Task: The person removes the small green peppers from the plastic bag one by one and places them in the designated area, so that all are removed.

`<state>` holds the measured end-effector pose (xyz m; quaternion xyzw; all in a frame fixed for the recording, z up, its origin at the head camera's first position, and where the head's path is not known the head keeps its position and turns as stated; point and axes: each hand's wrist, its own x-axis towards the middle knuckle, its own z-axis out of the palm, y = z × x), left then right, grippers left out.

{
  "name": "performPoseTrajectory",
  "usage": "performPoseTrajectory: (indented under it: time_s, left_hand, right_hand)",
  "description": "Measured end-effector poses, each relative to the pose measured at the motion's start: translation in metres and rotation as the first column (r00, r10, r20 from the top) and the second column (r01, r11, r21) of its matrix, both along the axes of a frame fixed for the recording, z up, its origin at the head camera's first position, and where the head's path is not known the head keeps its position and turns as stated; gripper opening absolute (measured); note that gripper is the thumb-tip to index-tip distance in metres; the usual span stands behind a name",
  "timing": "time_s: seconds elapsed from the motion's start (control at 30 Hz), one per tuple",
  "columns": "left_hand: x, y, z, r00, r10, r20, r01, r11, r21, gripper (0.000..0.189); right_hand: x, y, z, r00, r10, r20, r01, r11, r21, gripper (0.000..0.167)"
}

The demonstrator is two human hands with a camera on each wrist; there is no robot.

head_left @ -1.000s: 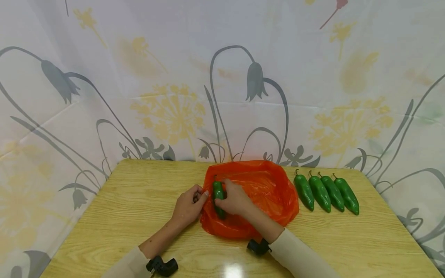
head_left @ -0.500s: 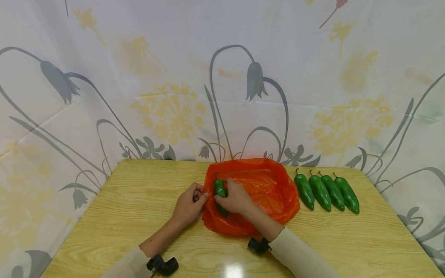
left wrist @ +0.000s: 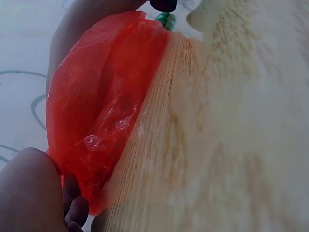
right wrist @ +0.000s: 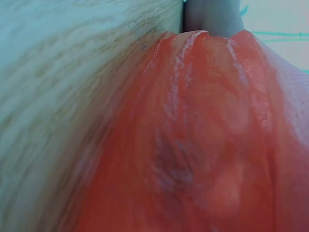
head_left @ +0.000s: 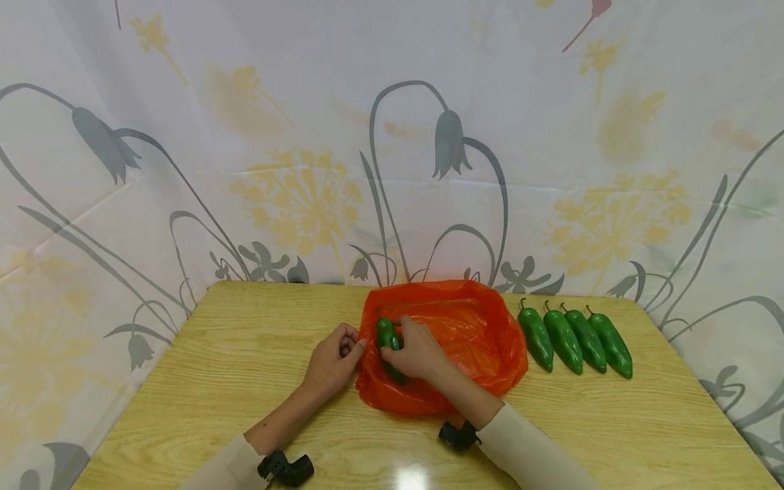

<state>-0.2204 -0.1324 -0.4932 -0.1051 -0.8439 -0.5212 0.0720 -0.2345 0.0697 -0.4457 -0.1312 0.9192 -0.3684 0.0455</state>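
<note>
A red plastic bag lies spread with its mouth wide at the middle of the table. Inside it, along the left wall, is a green chili pepper; my right hand reaches over the near rim and grips it, thumb on its near side. My left hand pinches the bag's left rim between thumb and curled fingers. The left wrist view has the bag's side wall beside the left fingers. In the right wrist view the bag's plastic fills most of the frame and hides the right fingers.
Several green chili peppers lie in a row right of the bag, stems pointing away. The wooden table ends at a floral cloth backdrop. Black wrist cameras sit on both forearms.
The pepper in my right hand has shifted slightly within the bag, with its stem end tipping lower. My left hand has stayed at the rim, and the pepper row is unmoved.
</note>
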Motion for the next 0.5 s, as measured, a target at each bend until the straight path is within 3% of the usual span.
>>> performPoseTrajectory:
  time_s: [0.5]
  left_hand:
    - [0.0, 0.0, 0.0, 1.0, 0.011, 0.015, -0.011, 1.0, 0.001, 0.006]
  right_hand:
    - [0.015, 0.012, 0.01, 0.999, 0.031, -0.02, -0.03, 0.999, 0.028, 0.051]
